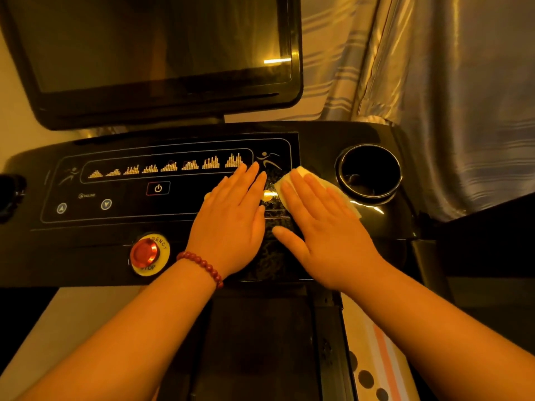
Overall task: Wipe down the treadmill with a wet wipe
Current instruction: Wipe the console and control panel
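The treadmill's black glossy console [130,198] fills the middle of the head view, with gold program icons and a power symbol. My right hand [321,224] lies flat with straight fingers and presses a pale wet wipe [301,173] onto the console's right part, just left of the cup holder. The wipe shows beyond the fingertips and along the hand's right side. My left hand [231,218], with a red bead bracelet at the wrist, rests flat on the panel right beside it. Wet smears show on the surface between the two hands.
A dark screen [150,47] stands tilted above the console. A round cup holder [370,172] sits at the right. A red emergency stop button [144,253] on a yellow base lies near my left wrist. A curtain [448,82] hangs at the right. The belt [260,342] runs below.
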A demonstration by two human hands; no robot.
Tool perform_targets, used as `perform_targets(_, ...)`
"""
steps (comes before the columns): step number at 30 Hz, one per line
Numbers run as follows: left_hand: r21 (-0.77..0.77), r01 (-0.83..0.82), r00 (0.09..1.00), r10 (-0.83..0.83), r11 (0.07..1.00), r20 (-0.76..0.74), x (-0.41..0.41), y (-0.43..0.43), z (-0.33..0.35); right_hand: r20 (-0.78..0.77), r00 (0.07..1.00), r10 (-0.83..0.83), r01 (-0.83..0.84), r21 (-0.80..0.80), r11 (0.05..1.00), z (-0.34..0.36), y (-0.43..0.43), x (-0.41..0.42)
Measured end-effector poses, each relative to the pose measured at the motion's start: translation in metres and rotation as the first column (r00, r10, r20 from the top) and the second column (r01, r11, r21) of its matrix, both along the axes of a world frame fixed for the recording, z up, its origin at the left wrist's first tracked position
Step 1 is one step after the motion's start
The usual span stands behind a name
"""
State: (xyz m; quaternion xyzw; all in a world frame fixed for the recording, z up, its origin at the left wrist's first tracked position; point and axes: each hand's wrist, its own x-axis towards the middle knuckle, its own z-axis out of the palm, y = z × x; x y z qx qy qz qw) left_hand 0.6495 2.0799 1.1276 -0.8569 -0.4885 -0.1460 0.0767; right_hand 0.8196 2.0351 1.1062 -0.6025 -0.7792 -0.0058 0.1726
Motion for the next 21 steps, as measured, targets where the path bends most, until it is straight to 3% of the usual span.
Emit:
perform_targets(5,0.053,0.022,0.999,-0.021,0.998,-0.032,-0.001,0.009,0.011,-0.006,1.0,-0.02,0.02,0.028,0.999,0.018,0.04,-0.005)
perform_targets(13,-0.012,0.046,0.992,-0.047,0.999,-0.116,-0.008,0.041,0.027,-0.034,0.999,-0.025,0.025,0.003,1.0,0.005,0.014,-0.006)
perform_targets(21,0.006,0.09,0.995,-0.089,0.996,-0.05,-0.004,0.065,0.033,-0.033,0.997,-0.067,0.068,0.034,0.997,0.029,0.066,-0.005)
